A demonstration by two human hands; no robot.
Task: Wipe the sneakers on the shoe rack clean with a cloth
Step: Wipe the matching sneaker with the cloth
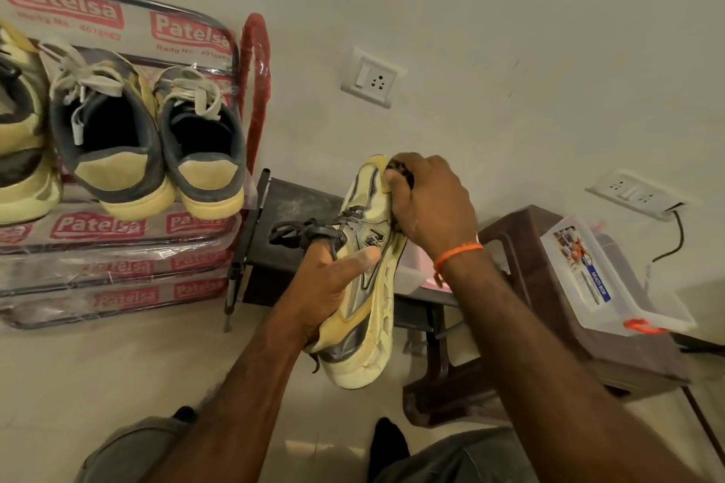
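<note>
Sneaker held between rack and stool

The held sneaker (365, 274) sits right of the shoe rack (117, 247), where two sneakers (149, 137) stand; a plastic box (612, 274) lies on the stool (549, 325) at right.

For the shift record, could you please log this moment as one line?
left hand: holds sneaker | right hand: presses dark cloth on toe | rack: other sneakers remain

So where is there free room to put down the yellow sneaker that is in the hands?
Bare floor lies in front of the plastic-wrapped shoe rack. The dark metal stand beside it shows a bare patch. The rack's top shelf is crowded with sneakers, and the brown plastic stool carries a clear box.
</note>
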